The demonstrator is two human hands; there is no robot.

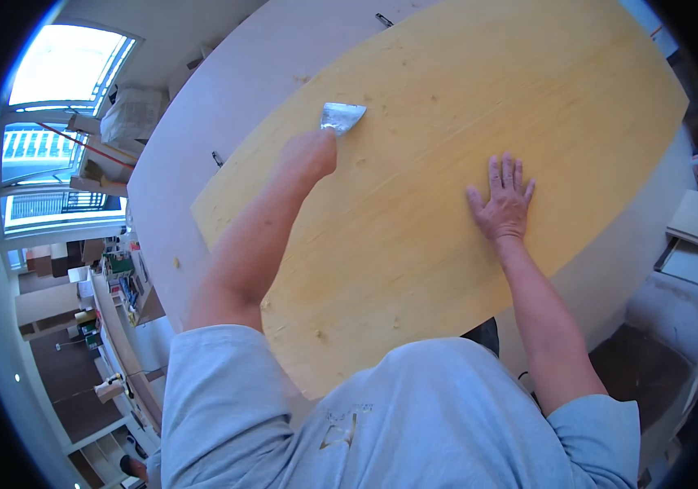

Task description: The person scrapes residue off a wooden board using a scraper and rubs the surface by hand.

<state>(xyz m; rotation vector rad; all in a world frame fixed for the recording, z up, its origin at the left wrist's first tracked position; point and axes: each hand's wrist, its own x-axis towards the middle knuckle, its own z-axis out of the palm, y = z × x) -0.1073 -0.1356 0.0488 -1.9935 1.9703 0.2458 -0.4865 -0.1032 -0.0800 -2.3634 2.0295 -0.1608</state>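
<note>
My left hand is closed around the handle of a putty knife, and its wide metal blade points away from me. The blade rests on or just above a large yellow sheet with curved long edges; I cannot tell whether it touches. Small crumbs and lumps are scattered over the sheet, and faint streaks run along it. To the right, my right hand lies flat on the sheet, palm down, fingers spread, holding nothing. The knife's handle is hidden inside my left fist.
Under the sheet is a broad pale tabletop. Two small dark objects, one a clip-like piece and the other a short piece, lie near its far and left sides. Cluttered shelves stand left; boxes sit right.
</note>
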